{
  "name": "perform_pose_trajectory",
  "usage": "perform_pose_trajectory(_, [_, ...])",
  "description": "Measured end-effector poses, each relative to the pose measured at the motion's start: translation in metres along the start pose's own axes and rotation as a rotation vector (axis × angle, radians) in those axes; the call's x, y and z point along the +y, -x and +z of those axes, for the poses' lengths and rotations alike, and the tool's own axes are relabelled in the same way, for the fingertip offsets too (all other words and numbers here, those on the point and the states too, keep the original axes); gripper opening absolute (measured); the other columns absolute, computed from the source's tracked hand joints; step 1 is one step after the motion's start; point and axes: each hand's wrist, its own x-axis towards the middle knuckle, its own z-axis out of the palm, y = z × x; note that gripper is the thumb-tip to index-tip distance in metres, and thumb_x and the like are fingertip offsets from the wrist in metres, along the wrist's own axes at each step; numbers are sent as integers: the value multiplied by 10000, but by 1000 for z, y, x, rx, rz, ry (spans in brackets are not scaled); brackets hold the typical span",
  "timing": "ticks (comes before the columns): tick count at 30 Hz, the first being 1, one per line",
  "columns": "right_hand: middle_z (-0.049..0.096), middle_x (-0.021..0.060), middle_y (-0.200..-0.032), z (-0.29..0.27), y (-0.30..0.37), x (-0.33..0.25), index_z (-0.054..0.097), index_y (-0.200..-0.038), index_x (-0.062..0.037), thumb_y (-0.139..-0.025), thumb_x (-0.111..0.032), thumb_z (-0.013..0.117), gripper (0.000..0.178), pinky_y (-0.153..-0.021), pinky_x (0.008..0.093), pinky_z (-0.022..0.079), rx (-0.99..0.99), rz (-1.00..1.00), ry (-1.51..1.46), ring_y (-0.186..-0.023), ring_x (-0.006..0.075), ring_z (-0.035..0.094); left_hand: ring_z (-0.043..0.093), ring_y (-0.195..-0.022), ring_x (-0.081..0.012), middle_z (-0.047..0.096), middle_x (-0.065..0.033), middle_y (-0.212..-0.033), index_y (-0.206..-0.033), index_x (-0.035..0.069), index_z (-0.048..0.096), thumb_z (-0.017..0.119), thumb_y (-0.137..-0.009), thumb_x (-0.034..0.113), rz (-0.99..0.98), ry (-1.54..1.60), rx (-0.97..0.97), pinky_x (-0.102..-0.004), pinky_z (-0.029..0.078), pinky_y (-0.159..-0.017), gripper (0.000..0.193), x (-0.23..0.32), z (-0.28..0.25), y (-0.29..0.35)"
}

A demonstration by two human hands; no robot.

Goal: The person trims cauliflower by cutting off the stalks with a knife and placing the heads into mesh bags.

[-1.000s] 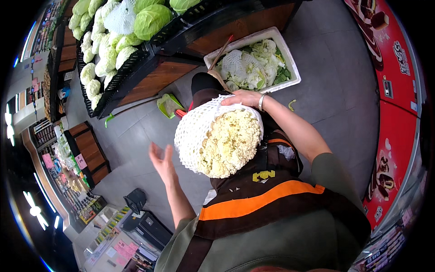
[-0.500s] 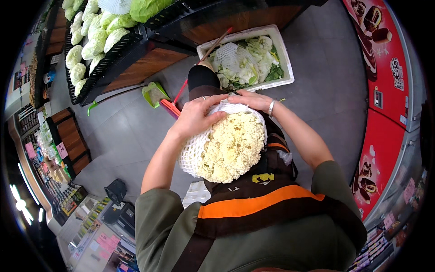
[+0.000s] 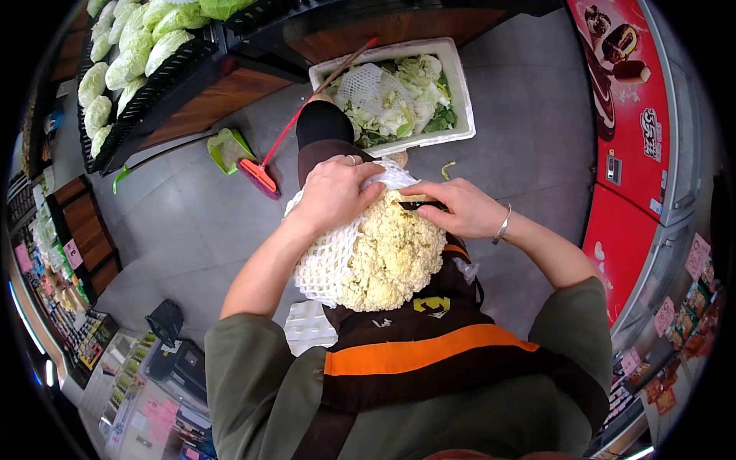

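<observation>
A large cream-coloured cauliflower [image 3: 399, 249] rests on my lap, its left and far sides wrapped in a white foam net [image 3: 326, 264]. My left hand [image 3: 337, 192] is closed over the far left side, fingers on the net and thumb along the curd's edge. At the far right of the head, my right hand [image 3: 468, 211] grips a small dark blade that looks like a knife [image 3: 424, 205]. The blade lies across the curd's far edge, and its handle is hidden in the fingers. The cauliflower's underside is out of sight.
Beyond my knee stands a white foam box [image 3: 464, 100] of leaf trimmings and netting. A red broom [image 3: 259, 176] and green dustpan [image 3: 228, 149] are at left. Cabbages [image 3: 126, 65] fill the shelf far left; a red freezer [image 3: 625, 222] stands right. A green scrap [image 3: 448, 170] lies on the floor.
My right hand has come from the cauliflower's far edge toward its right side, and the dark blade now shows on the curd. My left hand still holds the netted side.
</observation>
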Motion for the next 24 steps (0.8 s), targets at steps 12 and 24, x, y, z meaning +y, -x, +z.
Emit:
perform_pose_trajectory(12, [673,148,-831,-10,-18,-4,534,-1221,-112,-861,-201,608,378,-681,378,493,-213,163,-13,-750,315,654,636,-870,-290,664,-111,-881,-1007,122,703,631,-811,329,-6,-24,26,-404,520,-767,294,1,5,-7])
perform_pose_trajectory(24, [663,73,-779,1,-24,21,596,-1164,-100,-842,-233,634,350,-645,295,473,-246,261,-325,-673,132,596,629,-873,-293,651,-109,-888,-1029,113,694,638,-811,319,0,-37,-14,-402,511,-760,304,2,4,-8])
